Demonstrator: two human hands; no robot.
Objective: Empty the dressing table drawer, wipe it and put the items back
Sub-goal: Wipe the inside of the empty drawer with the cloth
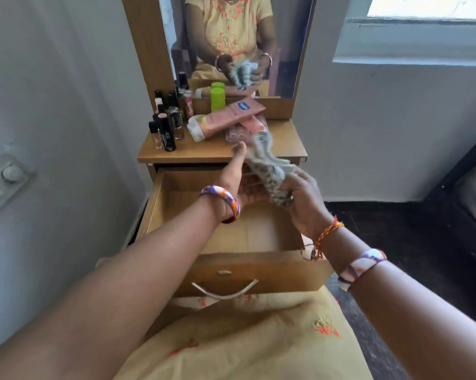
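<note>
The right hand [299, 196] gripped the lower end of a crumpled grey cloth [269, 171], fingers curled round the bunched fabric. The left hand [235, 185] lay against the cloth's other side with palm turned toward it and thumb raised; its fingers were hidden behind the fabric, so whether they pinched it could not be told. The cloth's long axis ran up and away from the right-hand grip toward the surface [288, 149], its far end blurred. Both hands hung over the open drawer [231, 231], which lay directly below them and looked empty, its bare wooden floor showing. The right hand seemed the nearer for lowering the cloth in to wipe. The removed items, a pink tube [231, 116], a green-capped bottle [217, 98] and small dark bottles [165, 133], stood on the surface beyond.
</note>
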